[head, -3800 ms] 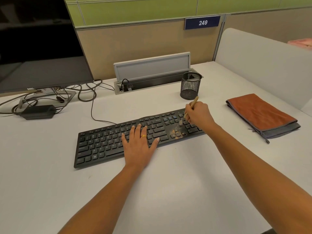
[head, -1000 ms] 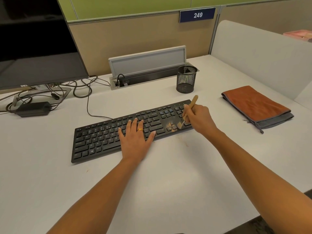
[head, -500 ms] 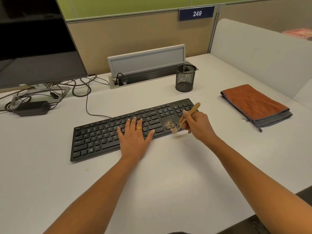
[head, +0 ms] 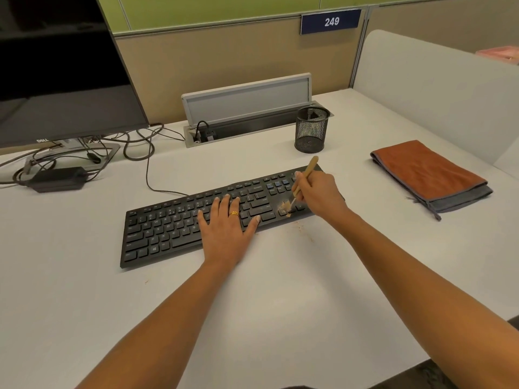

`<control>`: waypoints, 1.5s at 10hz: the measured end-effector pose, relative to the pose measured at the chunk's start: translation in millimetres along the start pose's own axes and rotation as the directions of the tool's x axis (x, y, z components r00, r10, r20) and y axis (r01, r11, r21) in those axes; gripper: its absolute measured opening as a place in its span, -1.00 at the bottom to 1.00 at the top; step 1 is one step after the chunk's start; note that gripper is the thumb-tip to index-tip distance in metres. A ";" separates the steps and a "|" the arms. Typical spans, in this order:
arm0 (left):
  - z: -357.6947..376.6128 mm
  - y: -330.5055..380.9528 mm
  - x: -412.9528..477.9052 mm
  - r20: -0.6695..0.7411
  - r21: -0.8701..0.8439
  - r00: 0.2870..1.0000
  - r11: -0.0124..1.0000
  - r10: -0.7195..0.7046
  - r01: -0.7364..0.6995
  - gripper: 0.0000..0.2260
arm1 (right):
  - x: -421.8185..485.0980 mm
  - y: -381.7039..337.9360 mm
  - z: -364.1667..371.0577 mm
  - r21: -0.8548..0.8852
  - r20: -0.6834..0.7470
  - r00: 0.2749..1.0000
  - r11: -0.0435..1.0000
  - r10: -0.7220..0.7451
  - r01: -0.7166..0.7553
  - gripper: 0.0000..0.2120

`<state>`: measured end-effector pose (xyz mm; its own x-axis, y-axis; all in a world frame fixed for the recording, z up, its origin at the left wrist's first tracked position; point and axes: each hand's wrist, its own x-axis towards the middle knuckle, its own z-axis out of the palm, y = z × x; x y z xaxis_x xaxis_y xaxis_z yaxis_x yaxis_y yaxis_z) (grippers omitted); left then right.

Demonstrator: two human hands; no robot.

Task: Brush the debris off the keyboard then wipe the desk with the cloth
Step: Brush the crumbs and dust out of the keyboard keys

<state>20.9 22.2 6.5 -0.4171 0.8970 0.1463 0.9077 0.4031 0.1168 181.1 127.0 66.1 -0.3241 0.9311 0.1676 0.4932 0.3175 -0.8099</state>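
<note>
1. A black keyboard [head: 168, 228] lies on a white desk [head: 280, 304], in front of the person.
2. The left hand [head: 224, 228] lies flat on the middle keys. Its fingers are straight and a little apart, and the thumb sticks out to the side. There is a gold ring [head: 234, 213] on one finger.
3. The right hand [head: 320, 195] is over the right end of the keyboard. Its fingers are curled round a small brush [head: 310, 167] and pinch the wooden handle. The handle tip points up and away, and the hairs point down at the keys.
4. Tan crumbs [head: 285, 204] sit on the keys right at the brush hairs. A few more specks lie on the desk just in front of the keyboard.
5. A folded orange and grey cloth [head: 424, 169] lies on the desk, well off to the right. No hand touches it.
6. A black mesh cup [head: 311, 129] stands behind the keyboard.
7. A dark screen [head: 56, 80] stands at the back left, with wires and a black power brick [head: 56, 178] under it.
</note>
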 end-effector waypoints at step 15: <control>-1.0 -0.6 -0.5 -0.011 -0.015 1.000 1.000 0.001 -0.001 -0.38 | -1.6 -14.4 -6.7 -0.211 0.250 0.955 0.953 -0.162 0.217 -0.64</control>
<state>20.6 21.3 7.3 -0.4168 0.8953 0.1569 0.9073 0.3994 0.1311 179.9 122.2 81.2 -0.5910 0.7925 0.1505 0.5700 0.5424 -0.6172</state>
